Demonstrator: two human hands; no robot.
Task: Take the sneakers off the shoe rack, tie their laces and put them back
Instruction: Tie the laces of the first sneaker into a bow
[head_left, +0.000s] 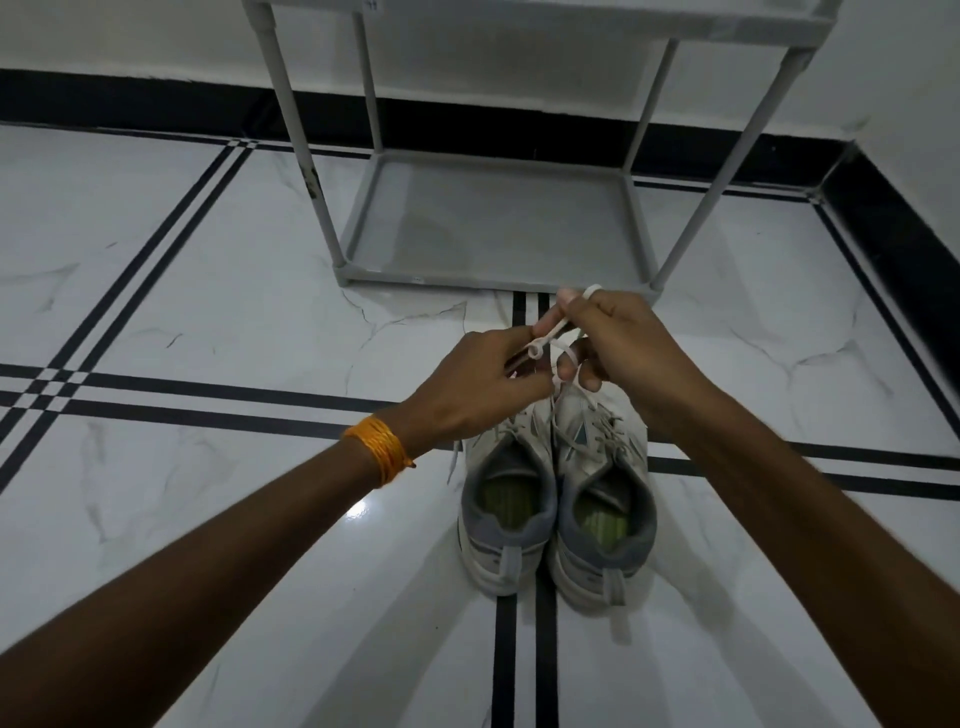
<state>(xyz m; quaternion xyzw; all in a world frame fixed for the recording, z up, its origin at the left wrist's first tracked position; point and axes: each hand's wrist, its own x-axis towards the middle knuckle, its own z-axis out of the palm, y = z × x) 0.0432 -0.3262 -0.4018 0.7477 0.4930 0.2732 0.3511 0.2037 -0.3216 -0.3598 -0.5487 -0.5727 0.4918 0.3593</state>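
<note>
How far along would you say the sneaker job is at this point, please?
Done: both sneakers are off the shoe rack and stand side by side on the floor. In hand: the left hand and right hand are working a white lace above them. Left: finishing the laces and returning the pair to the rack.

Left hand (480, 382), right hand (618, 338), seemingly pinched, close together.

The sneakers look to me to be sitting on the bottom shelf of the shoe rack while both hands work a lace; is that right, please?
Not quite. The head view shows the sneakers standing on the floor in front of the shoe rack, whose bottom shelf holds nothing. The rest is right: the left hand and right hand both work a lace.
</note>
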